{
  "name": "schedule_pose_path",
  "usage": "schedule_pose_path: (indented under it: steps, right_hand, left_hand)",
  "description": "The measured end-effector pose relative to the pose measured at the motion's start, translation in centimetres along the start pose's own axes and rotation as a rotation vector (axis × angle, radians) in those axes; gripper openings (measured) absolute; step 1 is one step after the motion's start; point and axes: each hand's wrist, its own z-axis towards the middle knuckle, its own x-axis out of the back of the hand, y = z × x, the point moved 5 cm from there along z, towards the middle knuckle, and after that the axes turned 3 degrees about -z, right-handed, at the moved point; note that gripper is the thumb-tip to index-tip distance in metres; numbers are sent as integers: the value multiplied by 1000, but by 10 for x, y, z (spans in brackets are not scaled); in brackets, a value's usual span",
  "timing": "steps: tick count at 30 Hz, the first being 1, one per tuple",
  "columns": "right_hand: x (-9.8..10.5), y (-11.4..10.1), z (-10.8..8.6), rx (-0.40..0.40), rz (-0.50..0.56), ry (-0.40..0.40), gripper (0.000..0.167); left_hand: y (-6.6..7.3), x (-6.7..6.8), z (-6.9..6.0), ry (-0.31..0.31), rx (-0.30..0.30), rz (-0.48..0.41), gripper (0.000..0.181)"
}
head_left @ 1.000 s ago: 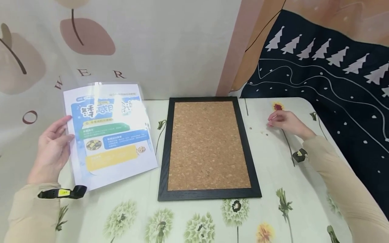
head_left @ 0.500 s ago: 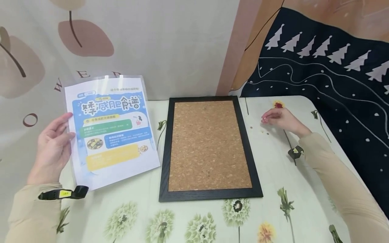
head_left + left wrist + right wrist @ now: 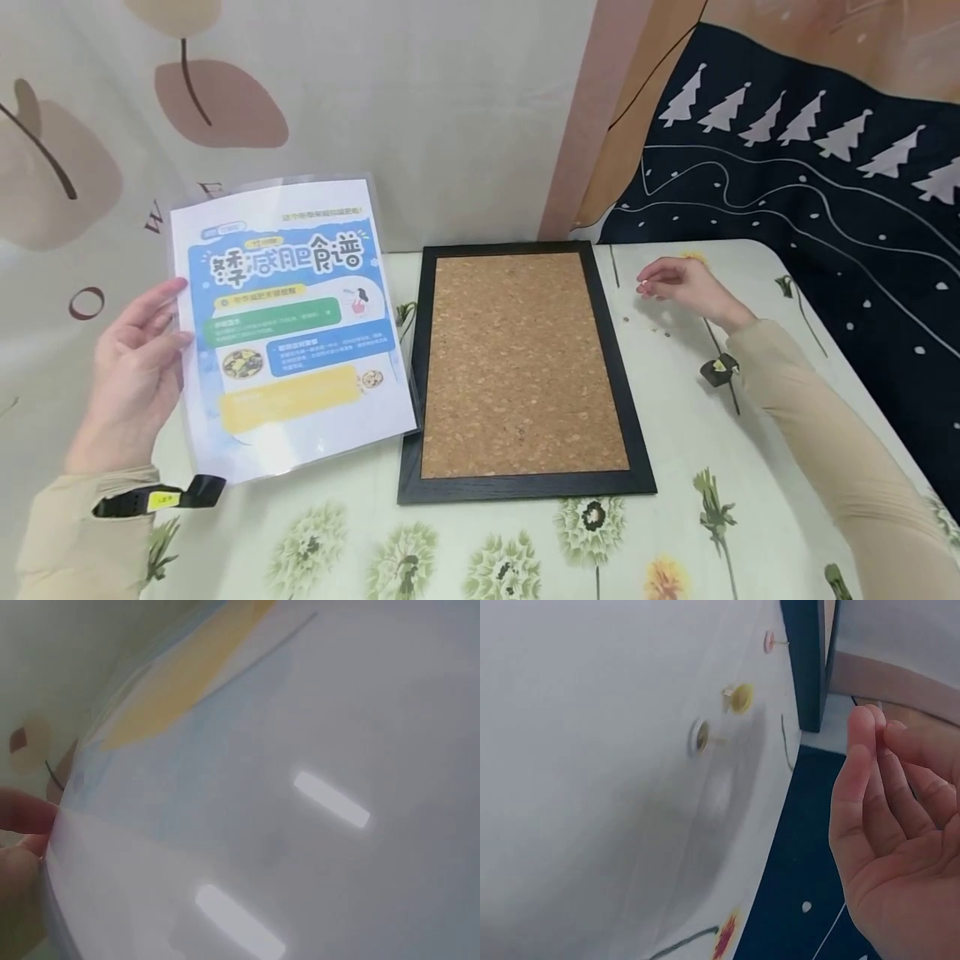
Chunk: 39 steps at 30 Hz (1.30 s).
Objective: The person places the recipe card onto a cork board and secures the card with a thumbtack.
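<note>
Left hand point(image 3: 135, 383) pinches the left edge of the glossy, clear-covered white sheet printed with blue, green and yellow blocks point(image 3: 296, 333). Sheet's raised above the left part of the floral-covered bench point(image 3: 675, 408), print facing the head camera; its lower right corner overlaps the left side of the black-framed rectangular cork board point(image 3: 521, 367) in that view. Touching or not, can't tell. Right hand point(image 3: 693, 290): thumb and fingertips pressed together, near the bench's far right corner; can't tell if anything's between them. Round pink tack point(image 3: 769, 642), round yellow tack point(image 3: 741, 697) and round pale tack point(image 3: 700, 736) lie on the bench by that hand.

My read: step is getting the sheet onto the cork. One-sided grip, so the free side may sag; steady it too. Square to the cork before letting go. Slick cover probably slides, keep pressure on. Mind the tack points.
</note>
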Motion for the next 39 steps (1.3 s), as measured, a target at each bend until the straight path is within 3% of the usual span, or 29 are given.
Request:
schedule_pose_path:
  steps: [9, 17, 30, 39]
  right_hand:
    - [-4, -25, 4, 51, 25, 34, 21]
    - [-12, -56, 14, 65, 41, 45, 22]
    - [-28, -105, 43, 190, 87, -6, 19]
    - [-40, -117, 48, 178, 102, -21, 26]
  left_hand:
    - [-28, -21, -1, -99, -1, 23, 60]
    - [-58, -29, 3, -84, 39, 72, 58]
    - [-106, -45, 13, -84, 147, 191, 57]
    - [-153, -65, 16, -41, 259, 332, 60]
